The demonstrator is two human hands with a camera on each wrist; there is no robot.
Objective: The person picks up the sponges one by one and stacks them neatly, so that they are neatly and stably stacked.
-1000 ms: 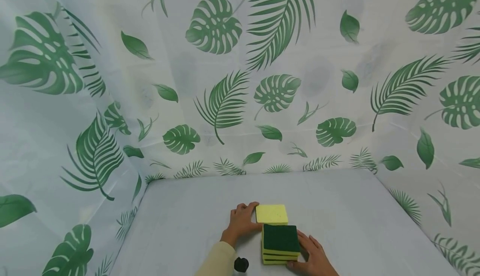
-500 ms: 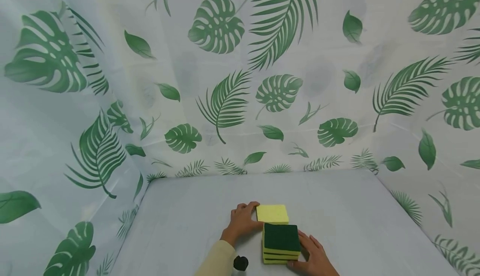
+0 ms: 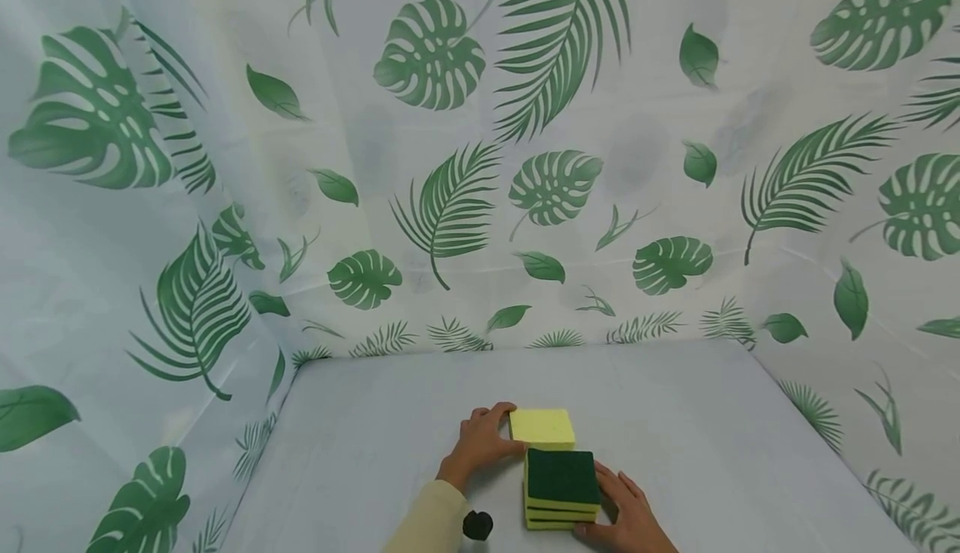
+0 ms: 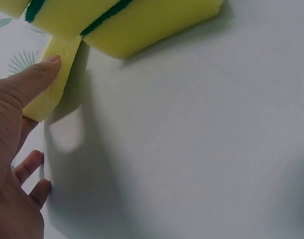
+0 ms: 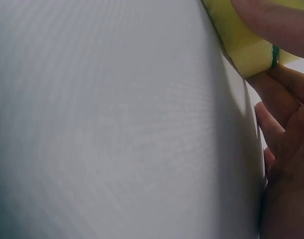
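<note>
In the head view, a stack of scouring sponges (image 3: 562,486) with a dark green pad on top stands near the table's front. My right hand (image 3: 626,511) holds its right side, thumb at the near face and fingers along the far right. Just behind the stack lies a single sponge (image 3: 542,428), yellow side up. My left hand (image 3: 480,443) grips this sponge by its left end. The left wrist view shows the thumb (image 4: 40,74) pressed on its yellow edge, with a finger behind. Part of the right fingers is hidden behind the stack (image 5: 251,55) in the right wrist view.
A pale grey cloth covers the table (image 3: 360,444). White sheets with green leaf prints (image 3: 465,303) rise at the back and both sides. A small black round object (image 3: 477,525) sits beside the left sleeve (image 3: 431,520).
My left hand and the single sponge have shifted very slightly left relative to the stack. The right hand and the stack look the same.
</note>
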